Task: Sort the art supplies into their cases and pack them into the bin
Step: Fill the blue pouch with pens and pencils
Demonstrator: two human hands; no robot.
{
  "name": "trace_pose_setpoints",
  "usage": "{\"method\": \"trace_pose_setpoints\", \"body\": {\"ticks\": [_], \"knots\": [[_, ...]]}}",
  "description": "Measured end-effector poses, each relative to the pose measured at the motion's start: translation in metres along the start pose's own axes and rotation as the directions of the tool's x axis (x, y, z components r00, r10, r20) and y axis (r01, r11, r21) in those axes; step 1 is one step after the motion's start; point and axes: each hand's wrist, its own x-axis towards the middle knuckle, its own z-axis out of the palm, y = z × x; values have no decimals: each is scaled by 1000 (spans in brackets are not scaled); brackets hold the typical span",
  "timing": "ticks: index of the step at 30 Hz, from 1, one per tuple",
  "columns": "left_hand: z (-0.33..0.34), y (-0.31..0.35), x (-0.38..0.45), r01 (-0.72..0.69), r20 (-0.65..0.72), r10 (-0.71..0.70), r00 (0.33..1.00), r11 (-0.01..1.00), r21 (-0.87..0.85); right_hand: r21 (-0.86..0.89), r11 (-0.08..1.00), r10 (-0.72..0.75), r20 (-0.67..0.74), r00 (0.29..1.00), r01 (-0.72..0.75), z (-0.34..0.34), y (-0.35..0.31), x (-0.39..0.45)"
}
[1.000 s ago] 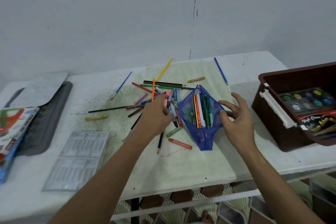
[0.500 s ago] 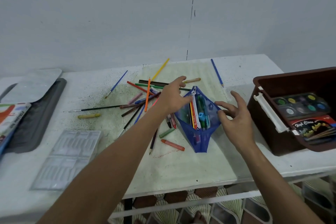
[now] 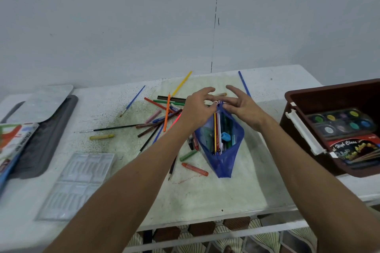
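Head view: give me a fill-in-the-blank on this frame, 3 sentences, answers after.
1. Both hands meet at the far end of the ____ mesh pencil pouch, left hand and right hand.
2. The watercolor palette sits inside the ____ bin.
3. The red crayon nearest the table's front edge lies to the ____ of the pouch.

Answers: blue; brown; left

One head-worn wide view looks forward and down, close over the table [image 3: 205, 197].
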Motion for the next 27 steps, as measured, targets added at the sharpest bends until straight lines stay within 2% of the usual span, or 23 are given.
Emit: {"method": "trace_pose_setpoints", "body": {"ticks": [2, 5, 8, 10, 13, 17, 21, 24, 27], "knots": [[-2, 1, 1, -25, 14, 25, 1000, 1000, 17, 41, 999, 16, 15, 1000, -16, 0, 3, 2], [-6, 5, -2, -97, 61, 94, 994, 994, 53, 108, 994, -13, -34, 999, 17, -1, 6, 3], [-5, 12, -7, -227, 141, 205, 969, 960, 163, 153, 987, -42, -79, 996, 54, -4, 8, 2], [-5, 19, -6, -280, 145, 251, 957, 931, 235, 174, 982, -60, -82, 995, 73, -5, 7, -1], [-7, 27, -6, -267, 118, 244, 963, 924, 272, 207, 975, -69, -72, 995, 83, -8, 2, -8], [-11, 30, -13, -307, 185, 253, 949, 874, 376, 196, 977, -66, -97, 993, 85, -10, 2, -14], [-14, 34, -28, -357, 309, 215, 927, 760, 542, 147, 986, -46, -239, 970, 82, -7, 6, -13], [-26, 23, -48, -387, 408, 175, 896, 758, 525, 177, 983, 18, -362, 932, 50, -7, 12, -13], [-42, 16, -74, -408, 409, 194, 891, 735, 541, 190, 981, 63, -429, 901, 22, -7, 18, -13]]}}
